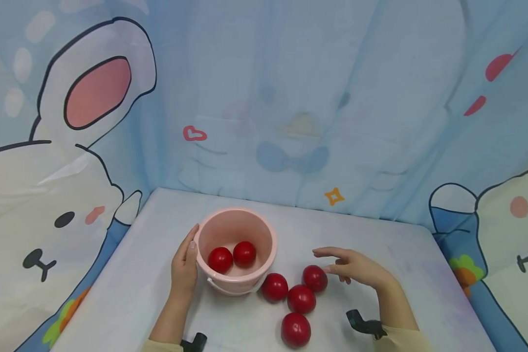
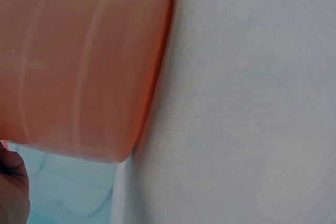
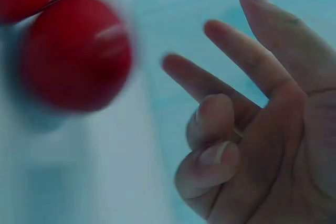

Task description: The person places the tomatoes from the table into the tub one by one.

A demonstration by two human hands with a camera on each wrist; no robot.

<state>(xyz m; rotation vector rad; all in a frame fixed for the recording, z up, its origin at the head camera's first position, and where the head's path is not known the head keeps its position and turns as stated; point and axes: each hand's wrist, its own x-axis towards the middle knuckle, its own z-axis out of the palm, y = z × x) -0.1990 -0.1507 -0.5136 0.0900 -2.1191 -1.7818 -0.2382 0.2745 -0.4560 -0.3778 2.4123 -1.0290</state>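
A pink bucket with a pale handle stands upright, with two red balls inside it. My left hand rests against its left side, fingers extended up along the outside near the rim. In the left wrist view the bucket fills the upper left, and only a bit of the hand shows. My right hand reaches in from the right beside the nearest red ball, holding nothing. The right wrist view shows that hand's spread fingers apart from a red ball.
Three more red balls lie on the white tabletop: one beside the bucket, one in the middle and one nearest me. A blue cartoon-printed curtain hangs around the back and sides.
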